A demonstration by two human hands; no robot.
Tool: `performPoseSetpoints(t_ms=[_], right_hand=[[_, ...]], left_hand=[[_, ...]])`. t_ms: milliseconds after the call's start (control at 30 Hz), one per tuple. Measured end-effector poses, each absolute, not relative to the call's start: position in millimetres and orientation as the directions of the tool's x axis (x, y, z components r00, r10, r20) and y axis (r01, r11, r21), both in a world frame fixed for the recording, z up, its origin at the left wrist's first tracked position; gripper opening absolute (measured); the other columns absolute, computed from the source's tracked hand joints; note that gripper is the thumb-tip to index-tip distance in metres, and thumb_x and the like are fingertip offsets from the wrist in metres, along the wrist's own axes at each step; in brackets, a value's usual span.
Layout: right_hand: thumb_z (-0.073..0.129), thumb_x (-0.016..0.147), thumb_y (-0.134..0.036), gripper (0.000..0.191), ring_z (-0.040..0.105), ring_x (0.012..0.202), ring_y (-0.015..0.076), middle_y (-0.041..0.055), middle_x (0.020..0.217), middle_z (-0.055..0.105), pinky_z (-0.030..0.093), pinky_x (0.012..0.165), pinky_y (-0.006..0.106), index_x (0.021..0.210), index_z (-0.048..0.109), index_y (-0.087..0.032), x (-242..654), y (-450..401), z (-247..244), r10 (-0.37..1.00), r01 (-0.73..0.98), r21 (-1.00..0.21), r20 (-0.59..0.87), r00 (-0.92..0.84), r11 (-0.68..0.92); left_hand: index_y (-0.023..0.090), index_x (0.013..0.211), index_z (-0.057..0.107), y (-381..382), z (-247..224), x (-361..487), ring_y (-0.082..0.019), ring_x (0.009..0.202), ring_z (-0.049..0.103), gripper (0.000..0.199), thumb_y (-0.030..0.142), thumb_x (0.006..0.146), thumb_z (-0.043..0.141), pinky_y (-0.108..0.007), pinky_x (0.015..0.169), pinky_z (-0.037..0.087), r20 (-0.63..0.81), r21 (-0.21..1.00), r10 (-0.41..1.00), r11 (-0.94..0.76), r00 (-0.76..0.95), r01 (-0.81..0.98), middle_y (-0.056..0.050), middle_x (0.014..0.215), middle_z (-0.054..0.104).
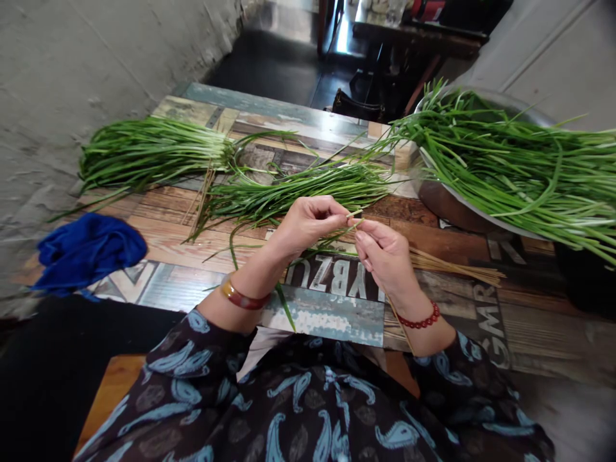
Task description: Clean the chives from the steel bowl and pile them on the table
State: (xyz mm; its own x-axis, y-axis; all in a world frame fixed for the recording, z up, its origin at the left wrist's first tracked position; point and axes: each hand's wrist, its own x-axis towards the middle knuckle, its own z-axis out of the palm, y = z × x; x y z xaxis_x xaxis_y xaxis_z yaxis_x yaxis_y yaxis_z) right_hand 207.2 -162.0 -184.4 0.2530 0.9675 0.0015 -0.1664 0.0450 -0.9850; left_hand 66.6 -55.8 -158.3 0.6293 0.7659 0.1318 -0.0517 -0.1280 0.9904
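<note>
My left hand [310, 224] pinches the pale ends of a few green chives, whose leaves trail down-left beneath my wrist. Close against its fingertips, my right hand [385, 253] is closed at the same stalk ends, and a thin wooden skewer [401, 322] runs from it down along my wrist. Just beyond my hands lies a loose pile of chives [298, 192]. A neater, thicker bundle of chives [158, 151] rests at the back left. Several thin skewers [457, 266] lie on the table right of my right hand.
A large metal bowl [486, 215] heaped with chives stands at the right. More skewers [203, 199] lie between the two piles. A blue cloth [89, 250] sits on the patchwork wooden table [332, 314] at the left, near the wall [96, 70]. A black bag [357, 104] is beyond the far edge.
</note>
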Motion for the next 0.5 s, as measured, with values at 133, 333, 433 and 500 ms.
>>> performPoseSetpoints(t_ms=[133,333,433,500], right_hand=[[0.065,0.087,-0.031,0.021,0.033,0.040,0.0052,-0.0086,0.052,0.048,0.023,0.037,0.020,0.104,0.070,-0.019,206.2,-161.0,-186.0,0.966,-0.187,-0.981,-0.007,0.258,0.043],[0.065,0.087,-0.033,0.022,0.033,0.040,0.0049,-0.0089,0.053,0.048,0.024,0.037,0.020,0.104,0.069,-0.020,206.1,-158.0,-189.5,0.961,-0.175,-0.983,-0.002,0.277,0.048],[0.066,0.086,-0.033,0.021,0.034,0.040,0.0049,-0.0089,0.052,0.048,0.024,0.037,0.020,0.101,0.069,-0.020,206.9,-156.6,-190.9,0.960,-0.174,-0.983,0.011,0.279,0.061],[0.066,0.086,-0.034,0.020,0.036,0.041,0.0051,-0.0085,0.053,0.049,0.025,0.038,0.019,0.100,0.068,-0.019,208.0,-156.1,-191.4,0.961,-0.175,-0.982,0.017,0.276,0.067]], left_hand=[[0.013,0.073,0.075,-55.7,-160.6,67.6,-0.010,0.061,0.050,0.014,0.025,0.078,0.069,-0.024,0.058,0.035,0.210,0.965,0.768,-0.262,0.605,-0.003,-0.002,0.067,0.063],[0.014,0.073,0.075,-57.1,-161.5,70.1,-0.009,0.060,0.048,0.014,0.024,0.079,0.068,-0.024,0.057,0.034,0.279,0.933,0.763,-0.359,0.583,0.024,-0.001,0.064,0.060],[0.013,0.073,0.075,-58.7,-161.8,70.8,-0.009,0.061,0.049,0.015,0.025,0.079,0.069,-0.024,0.057,0.034,0.246,0.948,0.777,-0.318,0.579,0.023,-0.001,0.065,0.062],[0.012,0.076,0.075,-59.6,-162.7,70.9,-0.010,0.061,0.051,0.017,0.028,0.078,0.070,-0.024,0.058,0.036,0.168,0.975,0.791,-0.221,0.589,0.018,-0.002,0.067,0.064]])
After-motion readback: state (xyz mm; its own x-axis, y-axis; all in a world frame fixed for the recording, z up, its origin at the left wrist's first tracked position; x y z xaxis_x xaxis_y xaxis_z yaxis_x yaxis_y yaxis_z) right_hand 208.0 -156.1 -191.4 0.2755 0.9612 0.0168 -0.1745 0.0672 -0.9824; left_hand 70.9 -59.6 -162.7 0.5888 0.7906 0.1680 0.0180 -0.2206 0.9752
